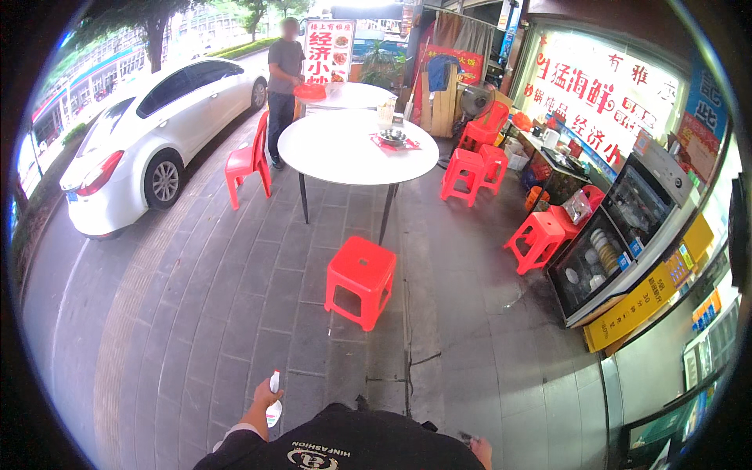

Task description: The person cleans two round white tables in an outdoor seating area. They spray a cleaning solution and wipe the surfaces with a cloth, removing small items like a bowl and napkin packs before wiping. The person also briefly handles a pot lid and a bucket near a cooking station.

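Observation:
Low at the left, my left hand (263,394) is wrapped round a white spray bottle (273,413) with a red tip on its head. My right hand (482,452) shows at the bottom edge, fingers curled. Something small and dark (467,437) sits at its fingers, too blurred to name. Ahead of me stands a red plastic stool (361,276), out of reach of both hands. Behind it is a round white table (345,160) on dark legs. It bears a metal bowl (393,137) on a red-patterned sheet, and a pale cup-like holder (386,112).
A red chair (249,162) stands left of the table, near a parked white car (168,129). A person (284,78) is at a second white table (356,95) with a red object. Along the right are red stools (462,175), a cluttered side table and a glass-door dish cabinet (607,235).

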{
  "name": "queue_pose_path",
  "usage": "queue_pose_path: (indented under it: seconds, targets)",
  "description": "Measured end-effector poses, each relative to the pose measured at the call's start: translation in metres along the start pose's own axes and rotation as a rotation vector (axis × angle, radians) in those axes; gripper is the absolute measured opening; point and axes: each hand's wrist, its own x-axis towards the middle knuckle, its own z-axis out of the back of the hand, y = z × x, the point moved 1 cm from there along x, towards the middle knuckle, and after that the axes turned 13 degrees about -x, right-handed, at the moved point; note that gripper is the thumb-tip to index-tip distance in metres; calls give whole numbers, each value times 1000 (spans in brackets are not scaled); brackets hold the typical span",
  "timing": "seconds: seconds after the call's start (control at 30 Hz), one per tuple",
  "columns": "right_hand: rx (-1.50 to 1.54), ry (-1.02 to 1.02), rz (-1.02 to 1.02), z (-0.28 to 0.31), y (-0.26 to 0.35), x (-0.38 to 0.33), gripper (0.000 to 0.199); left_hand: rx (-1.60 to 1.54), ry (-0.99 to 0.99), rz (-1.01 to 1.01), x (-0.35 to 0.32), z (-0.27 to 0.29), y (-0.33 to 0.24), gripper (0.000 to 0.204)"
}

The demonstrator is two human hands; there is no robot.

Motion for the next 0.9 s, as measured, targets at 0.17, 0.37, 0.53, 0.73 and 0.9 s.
queue_pose_path:
  seconds: [0.17,0.37,0.53,0.73,0.9]
  targets:
    - [68,21,151,43,77,114,35,-98,-23,-30,32,-23,-43,58]
    - [189,153,145,21,70,229,34,-247,98,16,138,-86,-131,55]
    - [19,98,150,37,114,253,29,-138,98,-99,230,-114,-211,60]
    - [20,118,49,91,174,326,28,-38,216,-276,327,-141,-363,63]
    - [36,139,73,116,229,404,28,-224,218,-436,379,-156,-438,59]
